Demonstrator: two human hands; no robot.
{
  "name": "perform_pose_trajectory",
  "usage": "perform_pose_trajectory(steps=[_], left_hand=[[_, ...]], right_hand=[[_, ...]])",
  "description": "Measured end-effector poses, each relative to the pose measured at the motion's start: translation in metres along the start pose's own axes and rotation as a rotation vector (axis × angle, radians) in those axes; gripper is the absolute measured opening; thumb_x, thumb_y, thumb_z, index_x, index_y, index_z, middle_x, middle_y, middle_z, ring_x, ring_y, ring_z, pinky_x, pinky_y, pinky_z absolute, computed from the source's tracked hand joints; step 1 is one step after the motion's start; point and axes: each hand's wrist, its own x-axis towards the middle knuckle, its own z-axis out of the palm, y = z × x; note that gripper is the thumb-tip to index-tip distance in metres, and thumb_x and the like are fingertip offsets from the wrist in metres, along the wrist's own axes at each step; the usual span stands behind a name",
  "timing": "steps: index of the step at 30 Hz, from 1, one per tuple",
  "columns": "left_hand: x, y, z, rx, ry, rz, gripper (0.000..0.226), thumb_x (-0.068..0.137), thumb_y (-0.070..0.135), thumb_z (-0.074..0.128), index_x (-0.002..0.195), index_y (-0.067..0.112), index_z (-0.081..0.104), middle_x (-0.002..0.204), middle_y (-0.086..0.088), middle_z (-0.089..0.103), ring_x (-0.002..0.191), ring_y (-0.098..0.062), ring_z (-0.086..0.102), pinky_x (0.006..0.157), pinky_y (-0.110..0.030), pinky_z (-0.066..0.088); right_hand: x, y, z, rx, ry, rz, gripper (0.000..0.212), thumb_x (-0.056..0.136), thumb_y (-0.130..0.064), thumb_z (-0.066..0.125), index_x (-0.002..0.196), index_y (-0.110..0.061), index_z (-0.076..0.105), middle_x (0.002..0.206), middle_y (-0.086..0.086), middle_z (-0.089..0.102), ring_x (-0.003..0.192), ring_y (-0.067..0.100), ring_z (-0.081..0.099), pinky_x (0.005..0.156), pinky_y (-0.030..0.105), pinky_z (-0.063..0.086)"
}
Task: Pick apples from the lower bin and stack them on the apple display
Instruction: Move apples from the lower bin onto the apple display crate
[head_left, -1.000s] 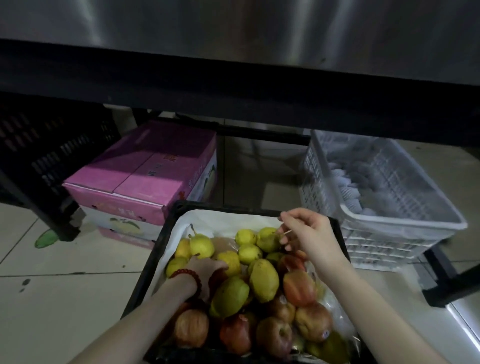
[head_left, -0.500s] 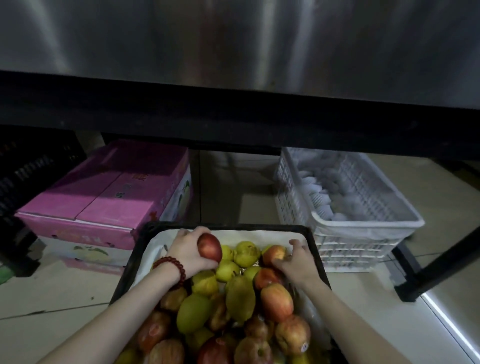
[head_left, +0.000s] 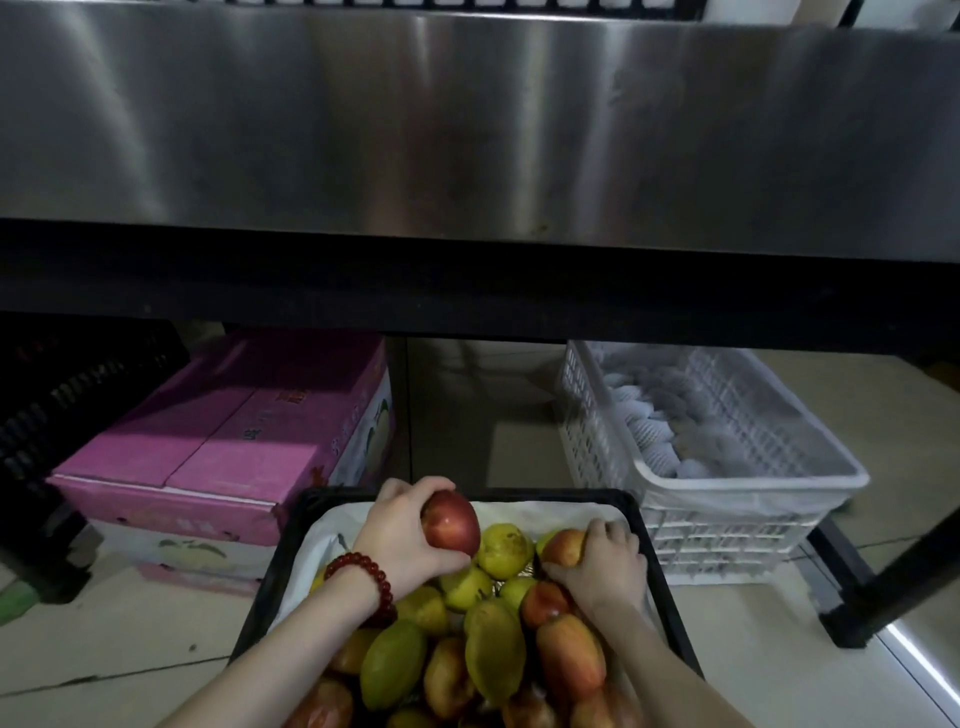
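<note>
A black bin (head_left: 291, 535) lined with white cloth sits on the floor in front of me, holding several red apples and yellow-green fruit. My left hand (head_left: 400, 530), with a red bead bracelet at the wrist, grips a red apple (head_left: 451, 522) lifted just above the pile. My right hand (head_left: 602, 564) wraps a red-yellow apple (head_left: 563, 545) that rests on the pile at the bin's far right. The apple display itself is out of view above the steel panel (head_left: 467, 119).
A pink cardboard box (head_left: 218, 447) stands at the left under the shelf, and a black crate (head_left: 62, 395) beyond it. A white plastic basket (head_left: 727, 499) with foam nets sits at the right. A black stand leg (head_left: 893, 582) crosses the lower right.
My left hand came out of the pile holding a red apple and raised it. My right hand moved down onto a red-yellow apple and closed on it. The camera tilted upward.
</note>
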Motion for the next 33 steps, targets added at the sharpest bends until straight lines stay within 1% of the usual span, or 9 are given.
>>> perform_pose_trajectory(steps=[2,6,10,16,19,23,26,30,33], left_hand=[[-0.002,0.005,-0.009,-0.004,0.014,0.011,0.073,0.06,0.036,0.083,0.124,0.038,0.048,0.114,0.0,0.04,0.094,-0.012,0.043,0.087,-0.018,0.035],[-0.018,0.021,-0.032,-0.104,0.097,0.02,0.068,0.057,0.036,0.084,0.116,0.044,0.05,0.111,0.003,0.042,0.096,-0.014,0.05,0.081,-0.017,0.038],[-0.042,0.046,-0.071,-0.274,0.175,0.084,0.068,0.042,0.051,0.076,0.106,0.051,0.055,0.106,0.011,0.047,0.097,-0.006,0.055,0.077,-0.015,0.042],[-0.053,0.119,-0.163,-0.513,0.15,0.218,0.074,0.039,0.049,0.076,0.111,0.049,0.058,0.114,0.003,0.06,0.093,-0.006,0.065,0.079,-0.023,0.051],[-0.044,0.167,-0.224,-0.51,0.146,0.276,0.074,0.04,0.05,0.077,0.111,0.05,0.058,0.114,0.005,0.061,0.096,-0.006,0.065,0.082,-0.021,0.05],[-0.027,0.218,-0.301,-0.532,0.151,0.306,0.074,0.04,0.052,0.078,0.111,0.048,0.059,0.115,0.006,0.063,0.095,-0.003,0.066,0.074,-0.017,0.051],[-0.017,0.252,-0.353,-0.55,0.149,0.274,0.072,0.038,0.053,0.077,0.108,0.051,0.059,0.115,0.009,0.061,0.094,-0.003,0.066,0.07,-0.012,0.052],[0.012,0.287,-0.411,-0.469,0.218,0.237,0.071,0.04,0.057,0.077,0.108,0.048,0.058,0.115,0.005,0.057,0.103,-0.011,0.061,0.091,-0.034,0.052],[0.047,0.302,-0.446,-0.315,0.274,0.173,0.066,0.041,0.062,0.071,0.103,0.046,0.055,0.108,0.003,0.053,0.102,-0.01,0.053,0.092,-0.026,0.043]], right_hand=[[-0.009,0.0,-0.009,0.146,0.051,-0.023,0.082,0.061,-0.067,0.067,0.123,-0.016,0.048,0.131,0.007,0.051,0.119,0.03,0.047,0.096,0.042,0.043],[-0.027,-0.014,-0.063,0.65,0.064,-0.068,0.066,0.052,-0.062,0.077,0.099,-0.027,0.046,0.094,0.002,0.065,0.09,0.023,0.065,0.077,0.039,0.053],[-0.059,-0.041,-0.156,0.766,0.083,-0.332,0.059,0.057,-0.049,0.083,0.104,-0.035,0.05,0.094,-0.012,0.065,0.085,0.0,0.062,0.069,0.012,0.046],[-0.098,-0.085,-0.304,0.963,0.204,-0.5,0.051,0.053,-0.054,0.073,0.099,-0.036,0.061,0.094,-0.021,0.069,0.084,0.0,0.067,0.069,0.012,0.051],[-0.099,-0.111,-0.371,1.01,0.205,-0.49,0.052,0.051,-0.055,0.074,0.098,-0.037,0.062,0.092,-0.017,0.071,0.083,0.005,0.069,0.071,0.023,0.057],[-0.088,-0.148,-0.449,1.067,0.218,-0.464,0.058,0.048,-0.059,0.075,0.1,-0.037,0.063,0.095,-0.012,0.071,0.084,0.008,0.07,0.074,0.029,0.058],[-0.079,-0.173,-0.504,1.083,0.237,-0.478,0.057,0.049,-0.061,0.074,0.101,-0.042,0.061,0.096,-0.011,0.07,0.086,0.007,0.069,0.073,0.025,0.056],[-0.059,-0.209,-0.571,1.07,0.206,-0.478,0.058,0.052,-0.061,0.073,0.104,-0.041,0.059,0.102,-0.024,0.066,0.088,-0.002,0.066,0.07,0.014,0.052],[-0.036,-0.237,-0.604,0.996,0.194,-0.437,0.061,0.053,-0.061,0.075,0.107,-0.038,0.057,0.093,-0.017,0.069,0.088,-0.007,0.063,0.071,0.008,0.049]])
